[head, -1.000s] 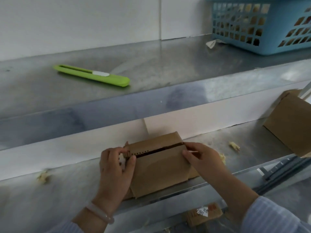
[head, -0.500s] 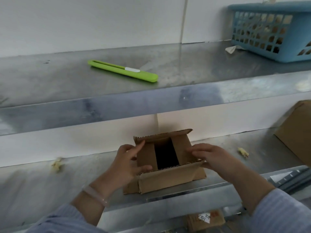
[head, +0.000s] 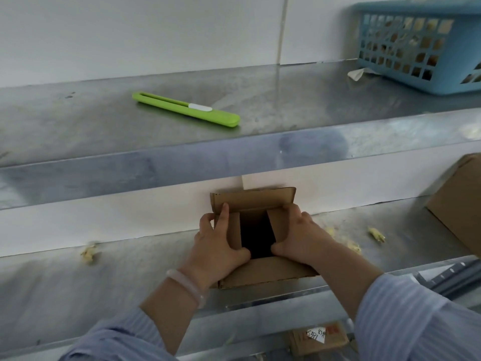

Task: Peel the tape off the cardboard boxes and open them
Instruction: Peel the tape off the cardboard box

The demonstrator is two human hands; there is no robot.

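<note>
Head cam, only 1 view here. The box [head: 265, 272] sits at the front edge of the lower shelf [head: 78, 295], right in front of the person. Top is already open: far flap [head: 252, 200] stands up and the near flap is folded down toward the camera. No tape on it that I can see.

Left hand [head: 218, 246] is clamped on the box's left side, thumb on the left inner flap [head: 233, 230], index finger up against the far flap. Right hand [head: 299, 238] is doing the same on the right side, thumb at the edge of the right inner flap [head: 277, 225]. My guess is the 2 inner flaps are being spread.

Handling-wise, I'd say it's light, thin corrugated card: stiff enough to hold shape, but the flaps will crease or tear if yanked. Best grip is at the flap edges near the fold.

Inside the box is just dark, can't tell if anything's in there.

Above and left of the box, on the upper shelf, lies a green knife [head: 186, 108]. Up and far right of the box is a blue basket [head: 416, 48] with pale yellowish stuff showing through the holes. Another box [head: 458, 204] is off to the right.
</note>
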